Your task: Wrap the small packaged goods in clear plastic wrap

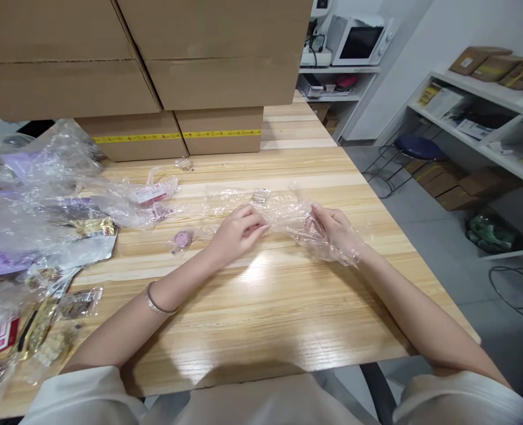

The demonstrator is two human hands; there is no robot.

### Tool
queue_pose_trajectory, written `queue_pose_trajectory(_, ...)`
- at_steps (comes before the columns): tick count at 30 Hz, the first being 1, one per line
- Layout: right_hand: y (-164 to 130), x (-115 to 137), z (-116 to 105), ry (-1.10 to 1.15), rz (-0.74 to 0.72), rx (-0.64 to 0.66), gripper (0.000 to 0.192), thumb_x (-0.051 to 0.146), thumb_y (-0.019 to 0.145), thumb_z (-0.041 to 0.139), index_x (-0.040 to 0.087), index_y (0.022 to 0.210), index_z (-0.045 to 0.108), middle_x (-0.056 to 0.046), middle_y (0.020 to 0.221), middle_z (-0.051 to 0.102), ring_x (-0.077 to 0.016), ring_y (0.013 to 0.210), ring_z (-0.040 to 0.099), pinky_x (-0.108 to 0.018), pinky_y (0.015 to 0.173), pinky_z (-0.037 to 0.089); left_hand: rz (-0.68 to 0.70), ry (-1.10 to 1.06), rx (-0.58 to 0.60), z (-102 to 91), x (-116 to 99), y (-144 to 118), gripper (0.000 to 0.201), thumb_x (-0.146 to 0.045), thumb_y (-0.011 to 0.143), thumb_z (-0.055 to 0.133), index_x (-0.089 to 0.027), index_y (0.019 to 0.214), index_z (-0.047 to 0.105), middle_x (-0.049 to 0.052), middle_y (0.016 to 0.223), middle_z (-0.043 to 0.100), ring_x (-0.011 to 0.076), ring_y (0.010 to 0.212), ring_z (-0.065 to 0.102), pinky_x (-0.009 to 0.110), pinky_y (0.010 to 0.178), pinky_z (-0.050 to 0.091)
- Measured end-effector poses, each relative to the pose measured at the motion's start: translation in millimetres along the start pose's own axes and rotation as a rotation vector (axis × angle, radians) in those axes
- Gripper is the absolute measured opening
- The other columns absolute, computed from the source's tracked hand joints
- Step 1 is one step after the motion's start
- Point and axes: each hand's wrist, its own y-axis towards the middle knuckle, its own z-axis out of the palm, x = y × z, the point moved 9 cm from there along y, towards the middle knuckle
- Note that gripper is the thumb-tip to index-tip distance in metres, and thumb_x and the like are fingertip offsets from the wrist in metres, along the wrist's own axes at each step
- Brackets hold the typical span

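Note:
A clear plastic bag (283, 206) lies crumpled on the wooden table in front of me, with a small printed label near its far side. My left hand (242, 229) pinches the bag's near left part, fingers pressed together. At the bag's right end, my right hand (332, 227) is closed on the film, part of which drapes over the wrist. To the left of my left hand sits a small round pink item in a clear wrapper (182, 239).
Clear packaging and small wrapped items (44, 195) are heaped along the table's left side. Large cardboard boxes (217, 71) are stacked at the back left. Beyond the table's right edge stand a blue stool (416, 146) and white shelves (474, 124).

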Motion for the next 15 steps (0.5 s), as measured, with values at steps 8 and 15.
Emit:
queue_pose_trajectory(8, -30.6, 28.2, 24.1, -0.130, -0.181, -0.058, 0.054, 0.064, 0.095, 0.039, 0.023, 0.090, 0.073, 0.005, 0.051, 0.033, -0.0144, 0.050, 0.036, -0.029, 0.056, 0.032, -0.057, 0.491, -0.056, 30.7, -13.0, -0.9, 0.028, -0.044, 0.091, 0.054, -0.016, 0.088, 0.056, 0.010, 0.089, 0.059, 0.0263, 0.087, 0.055, 0.040, 0.076, 0.045)
queue_pose_trajectory(15, -14.5, -3.4, 44.0, -0.008, -0.233, 0.160, 0.033, 0.052, 0.088, 0.056, 0.022, 0.090, 0.071, -0.004, 0.087, 0.068, -0.0218, 0.084, 0.063, -0.033, 0.077, 0.047, -0.261, 0.758, 0.136, 28.4, 18.1, -30.0, 0.021, -0.024, 0.083, 0.055, -0.012, 0.100, 0.060, 0.016, 0.091, 0.068, 0.0314, 0.085, 0.062, 0.042, 0.072, 0.047)
